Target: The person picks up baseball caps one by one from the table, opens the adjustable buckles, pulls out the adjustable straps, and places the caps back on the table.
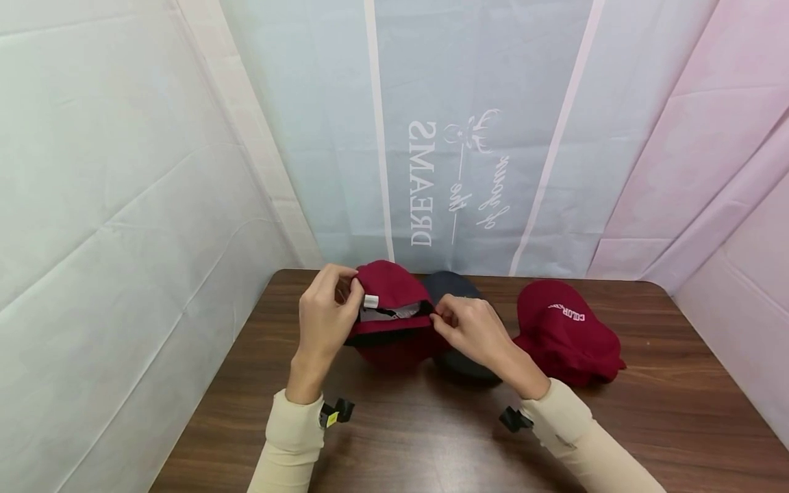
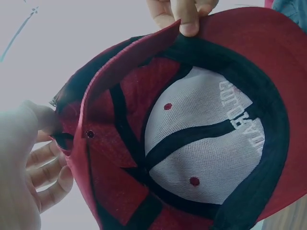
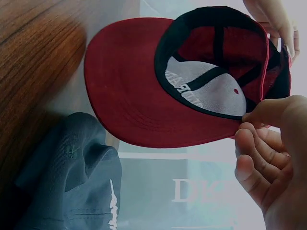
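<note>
- Head: held maroon cap (image 1: 388, 287) lies between my hands, left hand (image 1: 323, 311) pinching its 9 o'clock edge, right hand (image 1: 471, 325) its 3; opening's long axis runs roughly 9–3, neither hand clearly nearer. Dark cap (image 1: 468, 368) behind my right fingers; other maroon cap (image 1: 570, 335) past it, 3 o'clock. Wood-grain surface (image 1: 419, 438); lettered backdrop (image 1: 468, 68) at 12.
- Left wrist: hollow faces camera, brim (image 2: 285, 67) at 2; my fingers clamp rim at 9 and 12.
- Right wrist: brim points 9; dark cap at 8, apart.
</note>
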A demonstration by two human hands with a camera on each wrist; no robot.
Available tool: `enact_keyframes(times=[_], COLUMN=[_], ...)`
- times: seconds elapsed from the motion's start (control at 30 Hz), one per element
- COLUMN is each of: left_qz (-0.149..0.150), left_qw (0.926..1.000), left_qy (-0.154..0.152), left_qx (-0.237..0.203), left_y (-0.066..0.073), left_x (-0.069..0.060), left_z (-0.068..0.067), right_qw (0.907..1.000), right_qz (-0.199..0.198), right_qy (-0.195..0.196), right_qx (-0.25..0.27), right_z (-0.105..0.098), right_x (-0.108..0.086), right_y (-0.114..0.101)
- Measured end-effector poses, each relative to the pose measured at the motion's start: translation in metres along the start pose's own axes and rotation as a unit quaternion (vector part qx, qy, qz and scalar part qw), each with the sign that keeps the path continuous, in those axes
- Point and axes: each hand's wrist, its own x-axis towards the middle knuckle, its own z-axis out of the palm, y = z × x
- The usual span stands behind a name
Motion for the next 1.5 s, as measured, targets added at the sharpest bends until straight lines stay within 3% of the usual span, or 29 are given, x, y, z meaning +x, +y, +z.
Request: enact_keyframes(times=[0.53,0.93,1.5], left_qz=[0.012,-0.001,-0.003], left_qw=[0.9999,0.9998,1.0000], left_qy=[0.011,0.015,0.007], left_qx=[0.000,0.011,-0.001], left_y=[-0.003,-0.011,-0.018], left_x=[0.000,-0.003,-0.009], left_z=[-0.007,-0.011,-0.008], right_qw=[0.9986,0.9958,0.9921], right_qz=[-0.032,-0.072,-0.073], right_qy=[0.041,0.056,0.088], right_qx=[0.000,-0.007,-0.052], right_z=[0.018,0.037,0.059], right_x=[0.014,0.026,0.032], right_y=[0.014,0.023,0.035])
